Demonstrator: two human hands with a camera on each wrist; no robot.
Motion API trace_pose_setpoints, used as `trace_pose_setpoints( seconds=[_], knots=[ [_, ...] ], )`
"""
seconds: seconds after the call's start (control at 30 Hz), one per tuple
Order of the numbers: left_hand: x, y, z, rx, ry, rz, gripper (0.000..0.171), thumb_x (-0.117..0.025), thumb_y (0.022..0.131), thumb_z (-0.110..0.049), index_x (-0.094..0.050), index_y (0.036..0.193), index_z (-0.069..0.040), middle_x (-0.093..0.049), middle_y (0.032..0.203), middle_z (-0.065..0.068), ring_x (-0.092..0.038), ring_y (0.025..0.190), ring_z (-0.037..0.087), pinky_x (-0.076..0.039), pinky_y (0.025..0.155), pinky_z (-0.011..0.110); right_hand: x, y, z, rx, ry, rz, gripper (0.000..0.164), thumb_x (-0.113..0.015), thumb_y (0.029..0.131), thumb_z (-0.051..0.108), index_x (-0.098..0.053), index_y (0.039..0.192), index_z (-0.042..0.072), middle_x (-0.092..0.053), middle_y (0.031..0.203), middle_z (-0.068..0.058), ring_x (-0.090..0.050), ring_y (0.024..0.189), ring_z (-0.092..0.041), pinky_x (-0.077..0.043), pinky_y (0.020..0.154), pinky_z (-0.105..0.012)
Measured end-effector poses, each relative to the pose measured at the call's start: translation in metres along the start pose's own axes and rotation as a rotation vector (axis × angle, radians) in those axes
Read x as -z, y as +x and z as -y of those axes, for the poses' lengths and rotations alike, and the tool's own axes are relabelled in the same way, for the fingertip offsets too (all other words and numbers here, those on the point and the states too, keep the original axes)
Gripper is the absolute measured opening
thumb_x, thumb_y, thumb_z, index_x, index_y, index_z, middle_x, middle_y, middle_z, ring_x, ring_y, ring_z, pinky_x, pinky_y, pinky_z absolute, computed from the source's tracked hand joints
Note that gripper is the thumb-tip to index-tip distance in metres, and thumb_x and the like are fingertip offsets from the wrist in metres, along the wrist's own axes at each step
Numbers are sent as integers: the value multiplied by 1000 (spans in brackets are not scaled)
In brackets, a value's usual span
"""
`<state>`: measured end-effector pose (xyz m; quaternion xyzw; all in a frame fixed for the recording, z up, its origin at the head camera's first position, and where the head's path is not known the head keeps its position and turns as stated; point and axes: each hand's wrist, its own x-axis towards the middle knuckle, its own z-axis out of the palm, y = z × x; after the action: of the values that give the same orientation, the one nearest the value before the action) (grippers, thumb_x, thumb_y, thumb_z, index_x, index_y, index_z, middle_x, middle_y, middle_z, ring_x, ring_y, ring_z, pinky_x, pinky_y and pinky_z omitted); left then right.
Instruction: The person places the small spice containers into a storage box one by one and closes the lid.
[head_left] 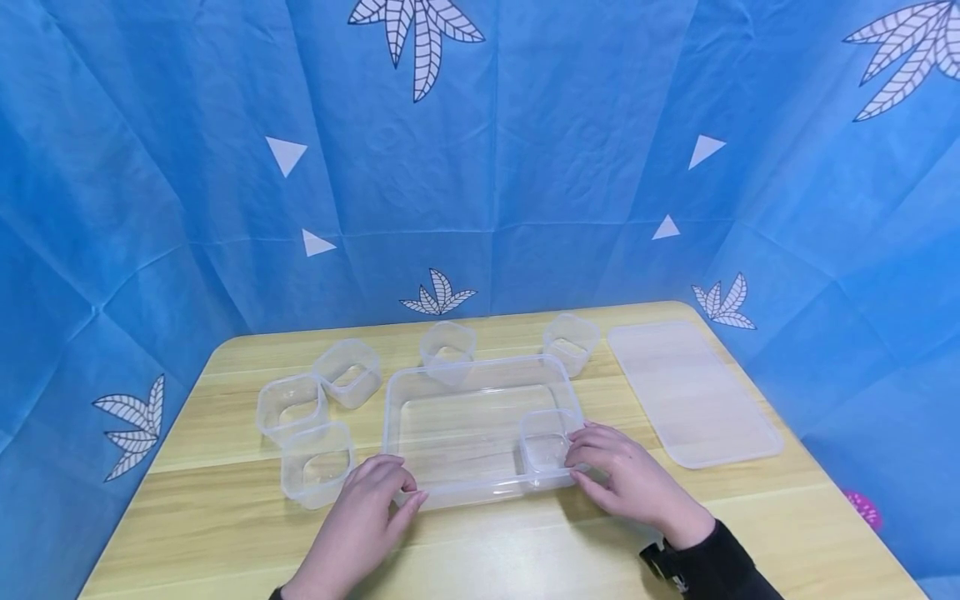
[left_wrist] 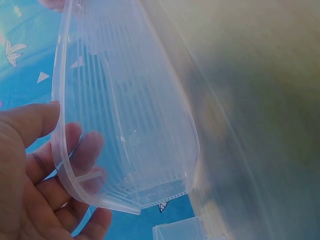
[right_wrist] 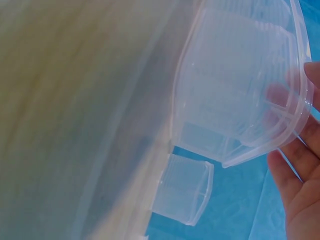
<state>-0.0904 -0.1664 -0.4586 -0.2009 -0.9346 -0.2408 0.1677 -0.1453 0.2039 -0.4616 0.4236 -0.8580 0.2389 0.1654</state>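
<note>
Free way: behind large box (head_left: 465, 495), between two back tubs (head_left: 447, 340) | Obstacles: three left tubs (head_left: 317, 471); inside right corner, one small tub (head_left: 542, 450)

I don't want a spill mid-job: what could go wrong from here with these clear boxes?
1. The inner box occupies only the tub's near right corner, so it may slide if the tub tilts.
2. The near left box stands close to the left hand; a sideways move could knock it.
3. The middle back box stands just behind the tub, so pushing the tub backward might shove it.
</note>
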Motion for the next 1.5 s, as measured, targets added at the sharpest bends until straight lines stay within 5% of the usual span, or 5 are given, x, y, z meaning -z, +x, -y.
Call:
trace_pose_setpoints(
  seconds=[0.9,1.17,1.5],
  knots=[
    [2,-1,1,-9,20,-5,22,-82,84,-22,-60,86,-25,-63,92,-17,-57,120,24,-45,102,51,2,2,3,-44,5,14,8,-74,86,11,-72,91,17,-70,100,8,-65,110,-21,-46,103,-53],
    [9,0,3,-52,27,-39,20,-81,84,-21,-63,92,-16,-66,107,0,-57,116,26,-47,100,52,0,0,3,-43,17,1,7,-74,87,12,-72,91,17,-70,99,7,-65,109,-22,-46,103,-52],
    [23,4,10,-41,63,-59,20,-78,86,-21,-66,98,-12,-64,112,1,-58,112,25,-47,98,49,0,0,2,-53,32,3,9,-68,95,21,-73,90,16,-70,99,7,-65,110,-22,-46,104,-52]
  ],
)
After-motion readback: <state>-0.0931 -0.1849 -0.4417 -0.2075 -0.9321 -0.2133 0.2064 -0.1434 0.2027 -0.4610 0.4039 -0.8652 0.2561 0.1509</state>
